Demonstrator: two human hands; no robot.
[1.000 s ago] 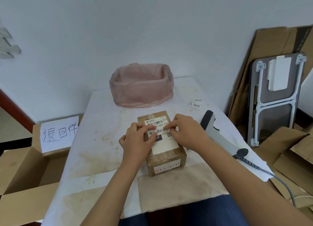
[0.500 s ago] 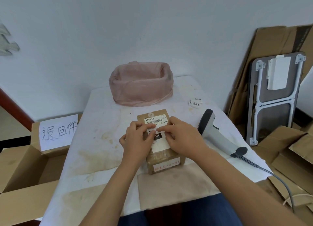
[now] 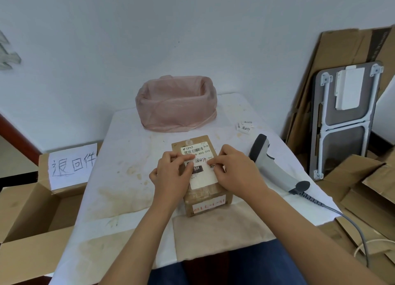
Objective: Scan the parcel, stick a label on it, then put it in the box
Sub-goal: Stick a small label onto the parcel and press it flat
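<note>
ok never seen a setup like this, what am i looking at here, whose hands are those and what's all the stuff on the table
There is no machine here. A person wears a camera on the head, so the single view looks forward and down at their own two bare hands.

The left hand and right hand press a small handwritten label onto the top of a brown cardboard parcel, which lies on the white table.

Also on the table: a grey barcode scanner with its cable to the right, a few spare labels further back, and a pink bag-lined bin. Left of the table stands an open cardboard box bearing a handwritten sign.
</note>
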